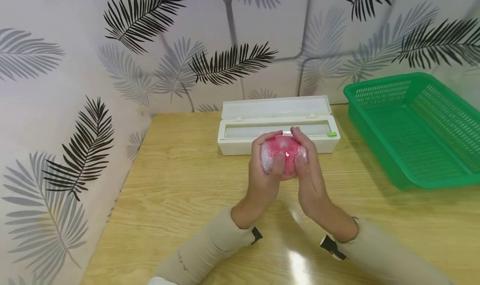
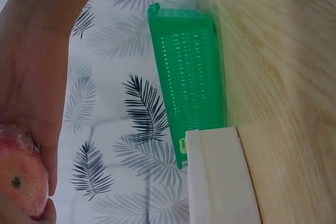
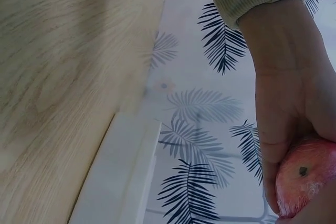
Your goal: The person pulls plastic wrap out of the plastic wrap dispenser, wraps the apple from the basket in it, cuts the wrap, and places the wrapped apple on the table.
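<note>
A red apple [image 1: 286,151] wrapped in shiny clear film is held up in front of the person, over the table. My left hand [image 1: 262,183] grips it from the left, and my right hand [image 1: 312,181] grips it from the right. Both thumbs press on its near side while the fingers curl round the far side. In the left wrist view the wrapped apple [image 2: 23,177] shows a dark spot at its end. The right wrist view shows the film-covered apple [image 3: 302,174] against the palm. Behind the hands stands a white film dispenser [image 1: 240,146], its lid raised and a roll inside.
A green slider [image 1: 332,134] sits at the right end of the dispenser. The green perforated basket [image 1: 397,160] stands to the right on the wooden table [image 1: 180,185]. A wall [image 1: 202,22] with a leaf pattern closes off the back and left.
</note>
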`<state>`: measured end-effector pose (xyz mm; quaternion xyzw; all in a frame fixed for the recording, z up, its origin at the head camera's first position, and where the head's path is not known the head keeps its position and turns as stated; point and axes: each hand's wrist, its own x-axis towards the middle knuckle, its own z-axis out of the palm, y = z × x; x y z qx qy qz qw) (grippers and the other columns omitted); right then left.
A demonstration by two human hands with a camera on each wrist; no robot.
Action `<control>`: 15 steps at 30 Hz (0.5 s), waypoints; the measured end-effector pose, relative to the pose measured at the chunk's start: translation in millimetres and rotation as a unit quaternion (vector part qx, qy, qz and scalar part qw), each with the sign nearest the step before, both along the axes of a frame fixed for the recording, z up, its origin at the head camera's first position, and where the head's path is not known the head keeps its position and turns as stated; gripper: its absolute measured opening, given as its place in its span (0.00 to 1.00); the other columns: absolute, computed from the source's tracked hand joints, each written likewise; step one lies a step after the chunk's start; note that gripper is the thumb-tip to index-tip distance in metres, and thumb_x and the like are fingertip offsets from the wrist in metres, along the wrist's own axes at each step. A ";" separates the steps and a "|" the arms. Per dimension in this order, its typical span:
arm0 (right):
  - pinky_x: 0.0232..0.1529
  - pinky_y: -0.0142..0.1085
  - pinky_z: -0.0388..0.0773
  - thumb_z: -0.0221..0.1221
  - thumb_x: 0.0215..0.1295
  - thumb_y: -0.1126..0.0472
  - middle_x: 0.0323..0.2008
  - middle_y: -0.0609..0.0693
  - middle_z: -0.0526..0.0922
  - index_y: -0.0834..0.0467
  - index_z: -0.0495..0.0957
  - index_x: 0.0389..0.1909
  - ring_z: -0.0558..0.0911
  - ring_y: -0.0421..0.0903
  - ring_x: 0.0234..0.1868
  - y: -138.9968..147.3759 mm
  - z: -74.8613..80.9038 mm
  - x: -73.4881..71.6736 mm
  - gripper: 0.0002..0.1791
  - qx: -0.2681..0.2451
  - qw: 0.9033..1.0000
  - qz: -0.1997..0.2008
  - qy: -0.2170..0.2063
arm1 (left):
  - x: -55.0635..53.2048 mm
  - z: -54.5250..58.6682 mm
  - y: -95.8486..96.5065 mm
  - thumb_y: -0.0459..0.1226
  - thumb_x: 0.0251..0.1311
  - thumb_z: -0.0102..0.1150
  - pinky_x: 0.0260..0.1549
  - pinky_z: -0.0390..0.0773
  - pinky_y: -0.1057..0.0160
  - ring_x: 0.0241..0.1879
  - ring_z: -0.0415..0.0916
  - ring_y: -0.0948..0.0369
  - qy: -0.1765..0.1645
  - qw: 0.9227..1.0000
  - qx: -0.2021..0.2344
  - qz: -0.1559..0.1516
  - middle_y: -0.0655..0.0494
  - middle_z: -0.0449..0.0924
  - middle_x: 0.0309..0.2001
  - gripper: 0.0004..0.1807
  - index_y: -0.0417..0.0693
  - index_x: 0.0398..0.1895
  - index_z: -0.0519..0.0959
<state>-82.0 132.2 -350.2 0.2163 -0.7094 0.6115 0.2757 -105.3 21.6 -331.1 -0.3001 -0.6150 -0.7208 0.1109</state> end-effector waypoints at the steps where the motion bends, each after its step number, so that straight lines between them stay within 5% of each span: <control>1: 0.67 0.42 0.53 0.36 0.73 0.63 0.66 0.59 0.58 0.67 0.54 0.65 0.53 0.55 0.68 -0.3 -0.1 -0.9 0.23 0.007 1.000 -0.005 0.007 | -0.2 0.0 -0.5 0.55 0.64 0.45 0.36 0.81 0.58 0.47 0.71 0.52 0.003 1.000 -0.004 0.004 0.36 0.66 0.54 0.35 0.28 0.55 0.58; 8: 0.66 0.42 0.57 0.40 0.74 0.52 0.68 0.56 0.55 0.65 0.53 0.67 0.54 0.56 0.67 4.7 -1.2 -5.3 0.28 0.071 0.996 -0.031 0.036 | -3.1 3.0 -4.9 0.58 0.64 0.43 0.41 0.80 0.58 0.48 0.70 0.56 -0.022 0.999 -0.011 -0.033 0.34 0.64 0.56 0.40 0.27 0.56 0.56; 11: 0.65 0.41 0.59 0.40 0.74 0.53 0.68 0.56 0.54 0.64 0.51 0.68 0.54 0.55 0.68 9.6 -0.3 -6.4 0.29 0.076 0.996 -0.028 0.031 | -4.8 6.3 -8.3 0.61 0.63 0.41 0.46 0.78 0.58 0.52 0.67 0.57 -0.042 0.995 -0.022 -0.082 0.35 0.59 0.59 0.42 0.29 0.59 0.53; 15: 0.62 0.37 0.64 0.37 0.73 0.62 0.67 0.55 0.57 0.63 0.51 0.69 0.56 0.56 0.67 17.9 3.8 -5.2 0.25 0.021 1.000 0.006 -0.010 | -7.9 9.8 -15.8 0.56 0.67 0.34 0.56 0.69 0.57 0.61 0.58 0.59 -0.054 0.983 -0.058 -0.166 0.40 0.50 0.66 0.38 0.34 0.65 0.46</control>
